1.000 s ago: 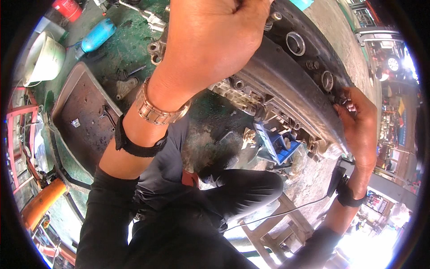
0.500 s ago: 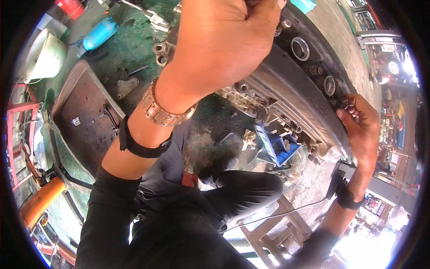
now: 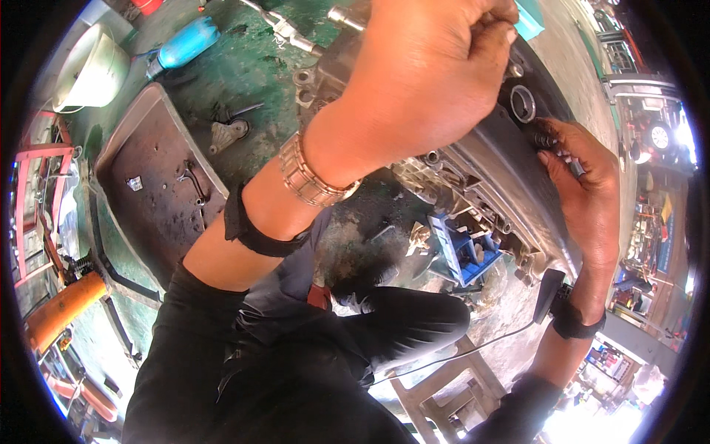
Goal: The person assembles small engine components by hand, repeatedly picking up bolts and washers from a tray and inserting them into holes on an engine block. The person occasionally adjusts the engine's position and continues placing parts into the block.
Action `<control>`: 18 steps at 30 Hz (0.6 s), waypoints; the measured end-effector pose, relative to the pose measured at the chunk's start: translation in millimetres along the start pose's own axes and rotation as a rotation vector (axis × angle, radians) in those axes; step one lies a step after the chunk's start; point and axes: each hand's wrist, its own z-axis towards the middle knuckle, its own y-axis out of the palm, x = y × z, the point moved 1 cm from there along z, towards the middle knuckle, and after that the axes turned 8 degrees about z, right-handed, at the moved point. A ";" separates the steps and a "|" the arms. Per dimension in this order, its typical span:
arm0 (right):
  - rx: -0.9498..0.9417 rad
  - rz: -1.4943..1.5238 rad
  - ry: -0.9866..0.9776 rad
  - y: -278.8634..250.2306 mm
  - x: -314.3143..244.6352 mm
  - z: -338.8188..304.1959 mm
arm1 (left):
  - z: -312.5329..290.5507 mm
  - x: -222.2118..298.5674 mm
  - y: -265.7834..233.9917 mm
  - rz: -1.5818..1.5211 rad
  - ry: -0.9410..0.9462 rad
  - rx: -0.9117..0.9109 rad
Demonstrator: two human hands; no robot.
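Note:
An engine with a long black valve cover (image 3: 481,155) fills the upper right. Above its far part is my left hand (image 3: 436,81), with a metal-band watch at the wrist. Its fingers are curled and pinched together; whatever lies between them is hidden. My right hand (image 3: 588,181) is at the cover's right side, close to a round metal-rimmed hole (image 3: 522,103). Its thumb and fingers are closed around small dark and grey metal pieces (image 3: 576,167), too blurred to name exactly. The hand hides part of the cover.
At the left lies a grey tray (image 3: 118,137) holding a few metal parts. Beyond it are a pale bucket (image 3: 92,70) and a blue bottle (image 3: 186,48). A blue organizer box (image 3: 473,259) sits below the engine; a plastic stool (image 3: 451,385) stands near my knee.
My right hand has moved up along the cover and now hides the second round hole. My left hand has shifted right and slightly down in view, and the whole view has shifted somewhat.

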 end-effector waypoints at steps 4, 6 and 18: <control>0.003 0.012 0.040 1.9 -0.8 4.6 | 0.3 1.2 0.6 0.034 0.071 0.059; -0.002 0.032 0.028 1.1 -1.1 4.4 | 0.7 1.2 0.4 0.030 0.106 0.077; 0.005 -0.039 0.011 -0.9 -4.7 4.8 | 3.5 -1.7 0.6 0.002 0.111 0.065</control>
